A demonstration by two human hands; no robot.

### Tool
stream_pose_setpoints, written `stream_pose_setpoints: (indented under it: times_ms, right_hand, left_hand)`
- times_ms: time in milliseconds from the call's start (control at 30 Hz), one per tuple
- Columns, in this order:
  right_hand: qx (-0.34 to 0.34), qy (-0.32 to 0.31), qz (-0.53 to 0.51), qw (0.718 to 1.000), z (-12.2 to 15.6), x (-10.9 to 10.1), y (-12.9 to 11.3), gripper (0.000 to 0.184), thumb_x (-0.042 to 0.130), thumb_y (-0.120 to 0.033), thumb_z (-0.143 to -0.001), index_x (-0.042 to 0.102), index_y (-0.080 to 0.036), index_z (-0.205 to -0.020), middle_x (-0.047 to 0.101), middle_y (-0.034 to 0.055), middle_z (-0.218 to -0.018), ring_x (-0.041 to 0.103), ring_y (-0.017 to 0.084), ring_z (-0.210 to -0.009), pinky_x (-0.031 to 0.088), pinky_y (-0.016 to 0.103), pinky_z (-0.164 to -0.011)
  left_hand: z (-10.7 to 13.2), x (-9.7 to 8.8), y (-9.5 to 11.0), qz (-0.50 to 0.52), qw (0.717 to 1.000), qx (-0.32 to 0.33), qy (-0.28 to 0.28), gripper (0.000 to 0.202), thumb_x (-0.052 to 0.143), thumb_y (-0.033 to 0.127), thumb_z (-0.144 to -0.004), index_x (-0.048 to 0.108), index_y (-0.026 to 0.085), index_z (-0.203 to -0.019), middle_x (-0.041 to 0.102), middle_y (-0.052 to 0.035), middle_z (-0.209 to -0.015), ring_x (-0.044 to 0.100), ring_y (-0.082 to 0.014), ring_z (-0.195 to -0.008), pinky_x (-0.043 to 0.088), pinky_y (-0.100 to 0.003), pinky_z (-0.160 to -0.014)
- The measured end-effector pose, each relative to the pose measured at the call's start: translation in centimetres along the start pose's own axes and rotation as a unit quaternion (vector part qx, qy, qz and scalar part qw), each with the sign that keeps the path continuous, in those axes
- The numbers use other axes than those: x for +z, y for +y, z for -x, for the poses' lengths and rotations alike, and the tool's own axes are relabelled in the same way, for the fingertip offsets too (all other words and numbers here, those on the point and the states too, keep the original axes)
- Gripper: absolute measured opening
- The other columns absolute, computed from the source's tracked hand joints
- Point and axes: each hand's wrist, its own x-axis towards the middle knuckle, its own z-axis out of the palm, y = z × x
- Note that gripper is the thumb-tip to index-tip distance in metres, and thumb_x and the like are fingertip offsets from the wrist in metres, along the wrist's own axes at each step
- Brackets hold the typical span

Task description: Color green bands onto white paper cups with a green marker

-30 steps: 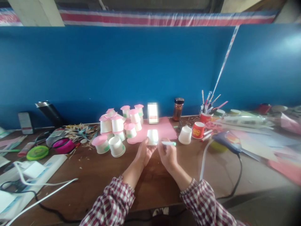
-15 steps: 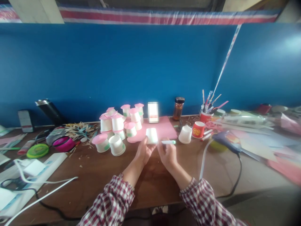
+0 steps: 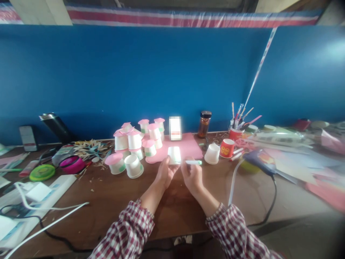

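Observation:
My left hand point(image 3: 165, 172) is closed around the lower part of an upside-down white paper cup point(image 3: 174, 154) in front of me. In my right hand point(image 3: 193, 176) is a white marker point(image 3: 192, 162) with a light green end, which points to the right. The marker's other end is hidden by my fingers, close to the cup's right side. I cannot tell whether it touches the cup. To the left stand several upturned white cups with pink paper tops point(image 3: 114, 162) and green patches. One upturned cup without a top point(image 3: 133, 167) is nearest my left hand.
Pink paper point(image 3: 188, 145) lies behind my hands. Rightward are a white cup point(image 3: 212, 154), a red cup point(image 3: 227, 148), a dark-lidded bottle point(image 3: 205, 125) and a glue gun point(image 3: 258, 162) with a cord. A power strip point(image 3: 58, 190) with cables lies at left.
The cup in my left hand has turned slightly, and its green patch shows less than before. Both hands stay in nearly the same place.

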Motion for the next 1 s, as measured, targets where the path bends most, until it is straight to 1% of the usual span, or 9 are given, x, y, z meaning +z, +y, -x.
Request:
stream_pose_setpoints:
  times_ms: [167,300,567,700,867,1000]
  right_hand:
    - [-0.003,-0.007,0.002,1.0,0.0,0.05,0.08,0.026,0.046,-0.032,-0.09,0.062,-0.015,-0.078,0.061,0.0014,-0.06,0.054,0.012,-0.05,0.044,0.021,-0.055]
    - [-0.003,-0.003,-0.004,1.0,0.0,0.03,0.05,0.026,0.046,-0.032,-0.09,0.062,-0.014,-0.08,0.061,0.0014,-0.06,0.055,0.012,-0.051,0.044,0.021,-0.055]
    - [-0.004,-0.011,0.002,1.0,0.01,0.04,0.07,0.027,0.046,-0.033,-0.09,0.062,-0.015,-0.078,0.062,0.0018,-0.061,0.055,0.012,-0.051,0.046,0.022,-0.056]
    - [0.004,-0.005,-0.008,1.0,0.03,0.02,0.04,0.028,0.045,-0.034,-0.091,0.063,-0.015,-0.081,0.063,0.0019,-0.061,0.056,0.012,-0.051,0.046,0.021,-0.056]
    - [-0.003,-0.015,0.0,1.0,0.01,0.04,0.09,0.027,0.046,-0.033,-0.091,0.063,-0.015,-0.079,0.062,0.0017,-0.061,0.056,0.013,-0.052,0.046,0.021,-0.057]
    - [-0.001,-0.008,0.0,1.0,-0.01,0.02,0.04,0.028,0.045,-0.033,-0.091,0.063,-0.015,-0.079,0.063,0.0023,-0.062,0.057,0.013,-0.053,0.046,0.021,-0.057]
  left_hand:
    - [-0.09,0.02,-0.01,0.003,1.0,0.0,0.013,0.031,0.052,0.029,-0.088,0.057,0.009,-0.111,0.064,-0.0167,-0.113,0.063,-0.0239,-0.103,0.052,-0.036,-0.089]
    - [-0.09,-0.03,-0.04,0.001,1.0,-0.001,0.002,0.03,0.052,0.029,-0.088,0.057,0.01,-0.111,0.064,-0.0158,-0.114,0.063,-0.0232,-0.102,0.052,-0.036,-0.09]
    - [-0.11,-0.11,-0.06,-0.01,1.0,0.0,0.009,0.028,0.05,0.028,-0.089,0.057,0.009,-0.109,0.067,-0.0149,-0.104,0.064,-0.0218,-0.098,0.052,-0.036,-0.09]
    - [-0.16,-0.12,-0.13,-0.007,1.0,0.002,0.001,0.029,0.052,0.028,-0.088,0.058,0.009,-0.109,0.066,-0.0159,-0.106,0.064,-0.0225,-0.098,0.052,-0.037,-0.09]
    - [-0.12,-0.11,-0.12,-0.006,1.0,0.003,0.012,0.028,0.052,0.028,-0.088,0.058,0.009,-0.108,0.066,-0.0159,-0.106,0.064,-0.0231,-0.098,0.053,-0.036,-0.088]
    - [-0.02,-0.11,-0.15,-0.012,1.0,0.005,0.002,0.027,0.052,0.028,-0.088,0.058,0.01,-0.107,0.065,-0.0152,-0.109,0.064,-0.0229,-0.099,0.053,-0.036,-0.088]
